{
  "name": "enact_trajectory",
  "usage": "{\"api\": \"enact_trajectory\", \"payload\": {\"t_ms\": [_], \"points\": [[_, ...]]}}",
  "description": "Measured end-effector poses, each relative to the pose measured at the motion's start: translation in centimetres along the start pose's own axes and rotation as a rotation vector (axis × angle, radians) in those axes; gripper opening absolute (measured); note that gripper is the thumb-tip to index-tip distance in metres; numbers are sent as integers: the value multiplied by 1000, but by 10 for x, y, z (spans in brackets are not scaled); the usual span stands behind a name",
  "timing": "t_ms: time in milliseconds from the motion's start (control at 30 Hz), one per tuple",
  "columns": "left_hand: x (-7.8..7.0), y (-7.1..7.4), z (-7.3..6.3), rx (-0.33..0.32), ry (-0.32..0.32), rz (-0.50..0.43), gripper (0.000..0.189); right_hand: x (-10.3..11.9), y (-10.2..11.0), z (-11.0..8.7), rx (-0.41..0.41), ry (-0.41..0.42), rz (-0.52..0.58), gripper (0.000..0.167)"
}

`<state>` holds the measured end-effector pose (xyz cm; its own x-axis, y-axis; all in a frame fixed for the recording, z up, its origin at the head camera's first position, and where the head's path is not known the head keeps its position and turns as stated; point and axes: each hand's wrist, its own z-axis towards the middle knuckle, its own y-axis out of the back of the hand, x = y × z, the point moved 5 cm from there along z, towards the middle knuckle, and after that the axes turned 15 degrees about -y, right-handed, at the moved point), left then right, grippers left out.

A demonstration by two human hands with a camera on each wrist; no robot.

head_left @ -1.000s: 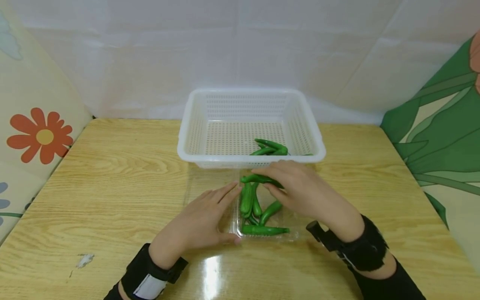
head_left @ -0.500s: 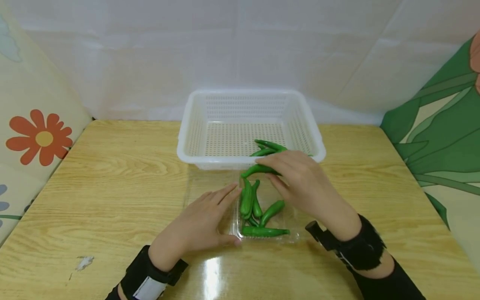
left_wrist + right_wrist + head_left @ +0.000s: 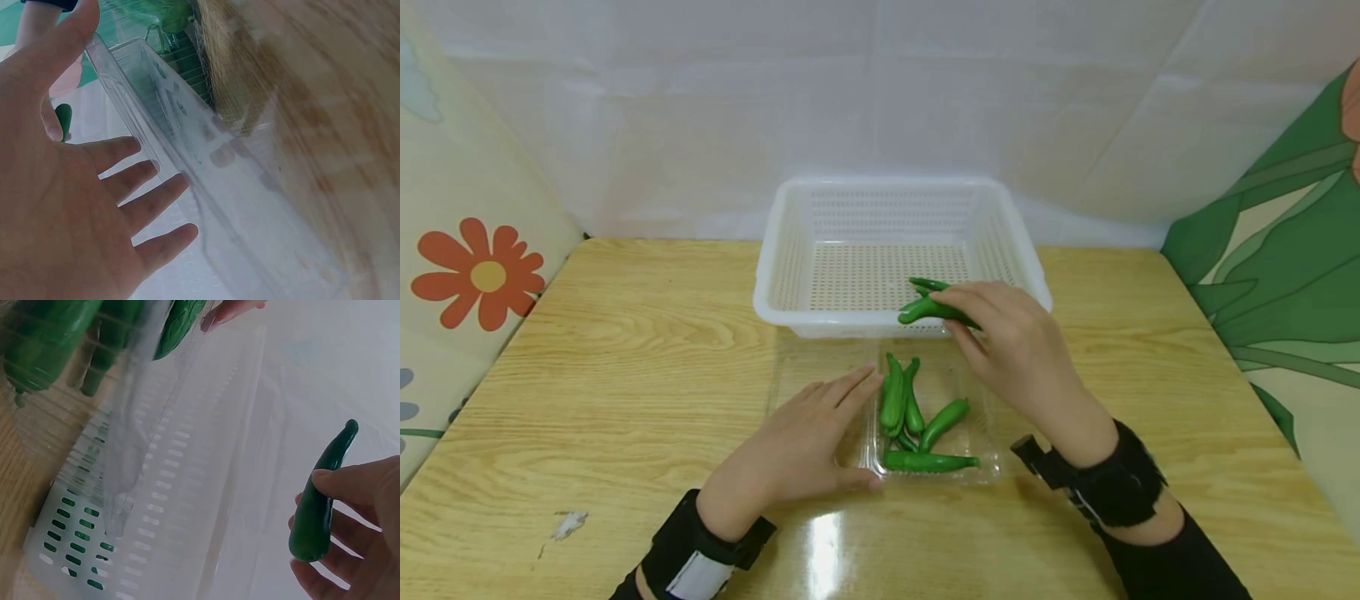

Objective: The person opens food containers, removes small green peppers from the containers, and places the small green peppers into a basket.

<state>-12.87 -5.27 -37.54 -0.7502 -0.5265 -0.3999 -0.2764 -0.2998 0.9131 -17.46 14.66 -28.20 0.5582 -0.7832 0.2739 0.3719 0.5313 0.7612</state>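
My right hand (image 3: 1026, 358) pinches a green chili pepper (image 3: 925, 311) between thumb and fingers, over the front rim of the white basket (image 3: 820, 318). In the right wrist view this pepper (image 3: 312, 515) is whole, smooth and slightly curved. My left hand (image 3: 793, 442) rests at the hinge side of a clear plastic box (image 3: 951, 375); its fingers are nearly straight and spread, and in the left wrist view they touch the box's wall (image 3: 165, 147). Several green chili peppers (image 3: 892, 396) lie inside the box. More peppers (image 3: 927, 283) lie in the basket, partly hidden by my right hand.
The box's clear lid (image 3: 820, 358) lies folded out to the left. The perforated basket stands right behind the box, near a white cloth (image 3: 700, 125) at the table's back edge. Printed panels border the wooden table (image 3: 625, 350) left and right.
My right hand has lifted the pepper out of the plastic box and carried it back to the basket's front rim. The left hand has stayed in place.
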Motion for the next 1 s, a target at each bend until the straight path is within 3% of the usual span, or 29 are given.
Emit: {"api": "enact_trajectory", "payload": {"t_ms": [567, 1000], "points": [[1, 0, 1, 16, 8, 6, 114, -17, -6, 2, -7, -16, -29, 33], [0, 0, 1, 5, 14, -10, 113, -29, -7, 3, 17, -110, -66, 34]]}}
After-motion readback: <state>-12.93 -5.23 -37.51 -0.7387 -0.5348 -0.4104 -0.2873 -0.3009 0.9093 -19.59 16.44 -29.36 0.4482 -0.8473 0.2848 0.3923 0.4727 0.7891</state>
